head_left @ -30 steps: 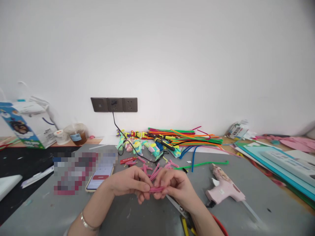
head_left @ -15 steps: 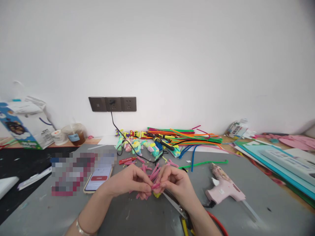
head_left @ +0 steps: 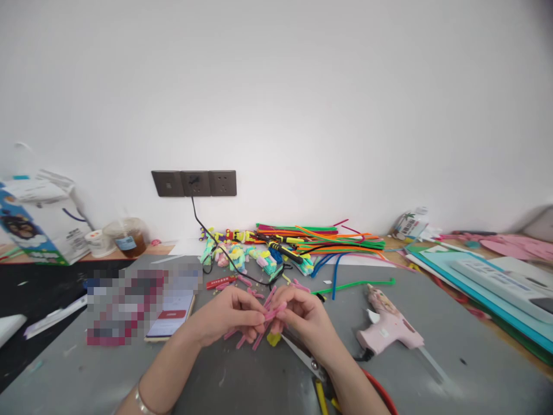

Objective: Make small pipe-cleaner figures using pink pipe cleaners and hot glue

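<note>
My left hand (head_left: 233, 317) and my right hand (head_left: 305, 317) meet over the grey mat, thumbs and forefingers pinched on a short pink pipe cleaner piece (head_left: 275, 312). More cut pink pieces (head_left: 241, 340) lie scattered beneath and behind my fingers. A small yellow fuzzy piece (head_left: 273, 339) rests just below the pinch. Scissors (head_left: 302, 356) lie beside my right hand, their blades toward the yellow piece and their handles partly hidden by my right forearm.
A pink glue gun (head_left: 386, 325) lies to the right, near a green pipe cleaner (head_left: 354, 286). Bundled pipe cleaners (head_left: 341, 245), pliers (head_left: 285, 252) and a black cord (head_left: 235, 268) are at the back. A phone (head_left: 173, 311) and a drink cup (head_left: 132, 239) stand left.
The pink piece between my fingers has turned from nearly level to slanting up to the right, and more of it shows. My hands stay close together. The view has shifted slightly.
</note>
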Tool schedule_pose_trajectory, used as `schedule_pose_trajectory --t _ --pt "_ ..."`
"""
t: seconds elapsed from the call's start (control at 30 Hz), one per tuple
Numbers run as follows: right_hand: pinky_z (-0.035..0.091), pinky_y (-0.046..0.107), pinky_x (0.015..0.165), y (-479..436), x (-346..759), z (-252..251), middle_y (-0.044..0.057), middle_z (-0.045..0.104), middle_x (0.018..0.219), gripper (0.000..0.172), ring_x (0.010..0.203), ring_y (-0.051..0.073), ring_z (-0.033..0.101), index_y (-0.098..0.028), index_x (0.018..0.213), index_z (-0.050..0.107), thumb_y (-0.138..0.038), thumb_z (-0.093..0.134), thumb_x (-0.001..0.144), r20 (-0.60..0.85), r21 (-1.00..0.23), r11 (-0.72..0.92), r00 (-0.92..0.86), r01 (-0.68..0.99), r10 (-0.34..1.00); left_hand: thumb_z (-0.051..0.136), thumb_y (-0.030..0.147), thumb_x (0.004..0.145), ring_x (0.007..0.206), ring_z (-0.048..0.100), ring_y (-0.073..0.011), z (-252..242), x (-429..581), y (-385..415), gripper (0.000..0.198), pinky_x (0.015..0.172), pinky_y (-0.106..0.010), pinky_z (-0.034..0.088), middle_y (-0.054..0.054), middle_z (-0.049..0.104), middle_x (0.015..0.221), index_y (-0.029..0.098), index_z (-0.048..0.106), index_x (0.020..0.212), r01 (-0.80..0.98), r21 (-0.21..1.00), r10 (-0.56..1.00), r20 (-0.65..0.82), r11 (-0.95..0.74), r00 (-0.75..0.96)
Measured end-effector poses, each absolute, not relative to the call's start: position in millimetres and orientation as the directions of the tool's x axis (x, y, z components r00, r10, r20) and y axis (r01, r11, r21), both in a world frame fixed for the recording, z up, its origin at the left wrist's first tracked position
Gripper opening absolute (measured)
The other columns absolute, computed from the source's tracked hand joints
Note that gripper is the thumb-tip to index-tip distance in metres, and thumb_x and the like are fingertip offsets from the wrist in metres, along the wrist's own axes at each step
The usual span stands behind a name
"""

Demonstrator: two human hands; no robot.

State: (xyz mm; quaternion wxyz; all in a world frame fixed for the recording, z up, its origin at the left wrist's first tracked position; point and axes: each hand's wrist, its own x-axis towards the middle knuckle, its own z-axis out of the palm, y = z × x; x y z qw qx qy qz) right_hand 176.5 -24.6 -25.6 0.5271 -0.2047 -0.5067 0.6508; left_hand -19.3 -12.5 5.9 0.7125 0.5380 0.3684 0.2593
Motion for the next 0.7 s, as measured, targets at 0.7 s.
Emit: schedule_pose_trajectory --t 0.7 --pt "0.052 0.025 0.057 -19.1 174.7 -28.5 0.001 0.069 0.068 0.03 0.06 0.014 0.066 -0.017 0.085 0.071 -0.047 0.075 0.082 0.19 -0.935 0.12 -0.187 -0.334 0.964 0.076 0.037 0.079 0.06 0.06 -0.0122 -6.3 2.8 -16.3 0.024 0.058 -0.021 0.047 -0.004 0.073 0.072 0.013 0.073 0.082 0.043 0.996 0.948 0.062 -0.08 0.314"
